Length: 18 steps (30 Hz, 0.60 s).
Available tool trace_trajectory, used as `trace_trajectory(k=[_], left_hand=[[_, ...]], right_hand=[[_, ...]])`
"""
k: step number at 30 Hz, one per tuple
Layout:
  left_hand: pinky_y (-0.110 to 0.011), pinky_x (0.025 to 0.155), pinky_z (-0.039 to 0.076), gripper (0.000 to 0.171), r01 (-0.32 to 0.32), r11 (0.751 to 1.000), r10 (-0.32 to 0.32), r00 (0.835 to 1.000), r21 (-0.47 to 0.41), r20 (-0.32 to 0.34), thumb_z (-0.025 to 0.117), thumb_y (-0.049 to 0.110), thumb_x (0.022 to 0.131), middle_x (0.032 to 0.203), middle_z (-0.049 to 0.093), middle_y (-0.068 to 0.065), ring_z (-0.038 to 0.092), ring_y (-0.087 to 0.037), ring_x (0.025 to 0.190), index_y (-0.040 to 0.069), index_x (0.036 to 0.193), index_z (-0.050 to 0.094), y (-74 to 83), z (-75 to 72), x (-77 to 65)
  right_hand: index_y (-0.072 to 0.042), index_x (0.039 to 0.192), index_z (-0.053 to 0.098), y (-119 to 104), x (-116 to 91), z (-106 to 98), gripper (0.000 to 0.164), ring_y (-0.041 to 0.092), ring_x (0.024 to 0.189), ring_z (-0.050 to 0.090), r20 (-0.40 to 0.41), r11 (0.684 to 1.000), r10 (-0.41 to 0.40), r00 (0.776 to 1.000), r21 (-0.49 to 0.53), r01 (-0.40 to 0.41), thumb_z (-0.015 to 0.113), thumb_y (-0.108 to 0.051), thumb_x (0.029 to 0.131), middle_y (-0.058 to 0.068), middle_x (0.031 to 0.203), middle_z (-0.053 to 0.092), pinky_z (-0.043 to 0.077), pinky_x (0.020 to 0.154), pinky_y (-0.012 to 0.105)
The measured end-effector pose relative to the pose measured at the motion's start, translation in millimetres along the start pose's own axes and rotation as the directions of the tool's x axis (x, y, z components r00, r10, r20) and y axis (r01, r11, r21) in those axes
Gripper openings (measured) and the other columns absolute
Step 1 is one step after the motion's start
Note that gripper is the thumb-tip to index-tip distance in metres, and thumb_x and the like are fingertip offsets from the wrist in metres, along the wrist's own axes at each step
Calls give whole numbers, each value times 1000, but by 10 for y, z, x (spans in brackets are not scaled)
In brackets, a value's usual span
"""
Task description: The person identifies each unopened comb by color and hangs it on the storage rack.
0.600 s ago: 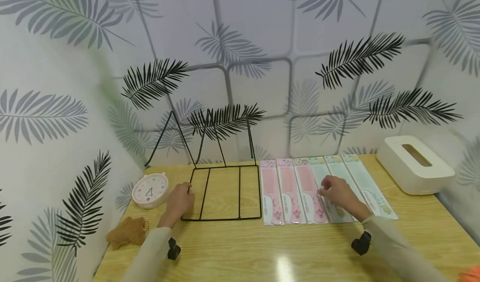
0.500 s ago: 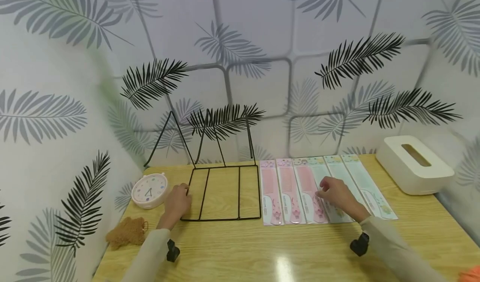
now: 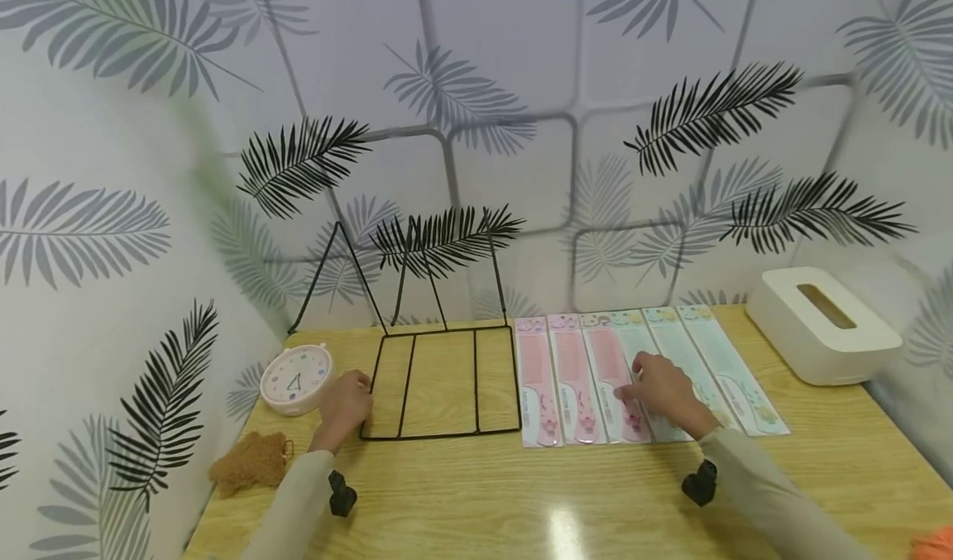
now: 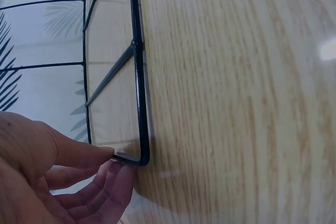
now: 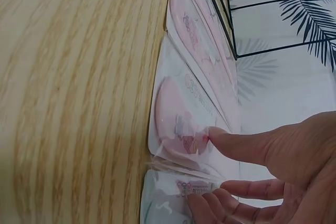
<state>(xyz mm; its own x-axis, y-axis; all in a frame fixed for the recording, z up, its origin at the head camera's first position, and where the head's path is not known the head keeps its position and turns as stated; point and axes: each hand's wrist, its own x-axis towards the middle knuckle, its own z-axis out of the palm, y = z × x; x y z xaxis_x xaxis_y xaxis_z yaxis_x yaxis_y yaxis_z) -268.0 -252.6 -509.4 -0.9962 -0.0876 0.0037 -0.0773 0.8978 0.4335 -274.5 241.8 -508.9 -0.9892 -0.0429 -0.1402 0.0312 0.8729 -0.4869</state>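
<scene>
In the head view my left hand [image 3: 346, 407] is at the left side of a black wire rack [image 3: 439, 437]. The left wrist view shows its thumb and fingers pinching the rack's wire [image 4: 140, 103] near a corner. My right hand [image 3: 666, 388] is over the middle of a row of combs in flat clear packs. Its thumb touches or hovers at the edge of a pink comb pack [image 5: 173, 114], while the bent fingers lie over the neighbouring green comb pack [image 5: 165, 198]. A gap shows between thumb and fingers. Two more pink packs lie left, two more green ones right.
A round pink clock [image 3: 296, 380] and a brown fuzzy item [image 3: 251, 462] are left of the rack. At the back right stands a white tissue box [image 3: 822, 328]. Leaf-patterned fabric [image 3: 506, 171] rises behind the wooden table [image 3: 462, 502]. Something orange [image 3: 932, 545] shows bottom right.
My right hand has shifted slightly left, its thumb reaching further over the third pink comb pack. The left hand has moved slightly left and down, and the rack is almost where it was.
</scene>
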Motion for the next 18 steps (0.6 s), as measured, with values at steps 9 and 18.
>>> trace_trajectory(k=[9, 18], left_hand=[[-41, 67, 56, 27, -1, 999, 0, 1000, -40, -18, 65, 2, 93, 112, 75, -25, 74, -34, 89, -6, 118, 74, -56, 13, 62], [-32, 56, 48, 31, -2, 997, 3, 1000, -74, 15, 58, -2, 92, 109, 75, -25, 67, -22, 68, -9, 119, 72, -28, -22, 43]], right_hand=[[7, 97, 57, -80, 16, -9, 37, 25, 68, 56, 17, 999, 39, 999, 25, -39, 82, -17, 86, 13, 81, 59, 43, 58, 32], [8, 96, 60, -135, 40, -43, 30, 23, 65, 58, 90, 992, 116, 989, 29, -119, 79, -14, 88, 14, 79, 59, 44, 55, 29]])
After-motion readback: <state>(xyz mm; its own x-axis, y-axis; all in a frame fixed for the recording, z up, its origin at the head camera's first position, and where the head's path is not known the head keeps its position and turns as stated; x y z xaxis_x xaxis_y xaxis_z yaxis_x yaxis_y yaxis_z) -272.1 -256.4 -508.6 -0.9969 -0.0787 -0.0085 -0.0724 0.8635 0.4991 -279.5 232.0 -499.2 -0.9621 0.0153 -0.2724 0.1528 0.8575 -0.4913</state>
